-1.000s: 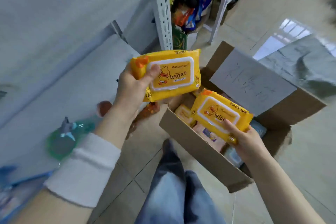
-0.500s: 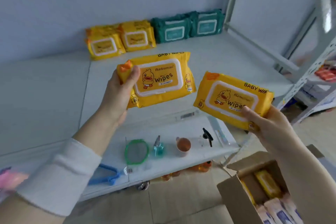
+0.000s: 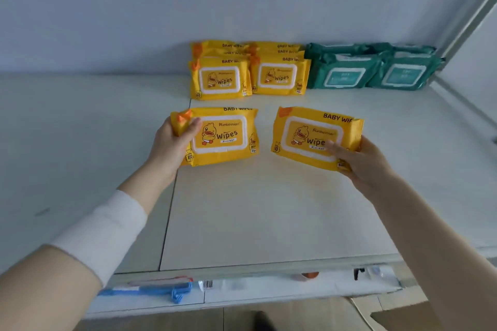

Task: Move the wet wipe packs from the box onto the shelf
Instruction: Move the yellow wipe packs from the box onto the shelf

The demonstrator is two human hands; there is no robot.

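My left hand (image 3: 172, 144) grips a yellow baby wipes pack (image 3: 224, 136) by its left end, held above the white shelf (image 3: 255, 209). My right hand (image 3: 360, 160) holds a second yellow wipes pack (image 3: 309, 134) by its lower right corner, a little to the right and level with the first. Both packs face me, in front of the stored ones. At the back of the shelf lie two stacks of yellow wipes packs (image 3: 220, 78) (image 3: 279, 75) and, to their right, two stacks of green wipes packs (image 3: 344, 72) (image 3: 403, 74). A corner of the cardboard box (image 3: 398, 314) shows at the bottom right.
A grey wall rises behind the shelf. A metal shelf post (image 3: 468, 16) slants up at the right. On the lower shelf under the front edge lie a blue tool (image 3: 161, 290) and small items. The floor shows at the bottom.
Both hands have carried their yellow packs from over the box up and forward over the shelf, closer to the stored stacks. My view has swung from the floor to the shelf.
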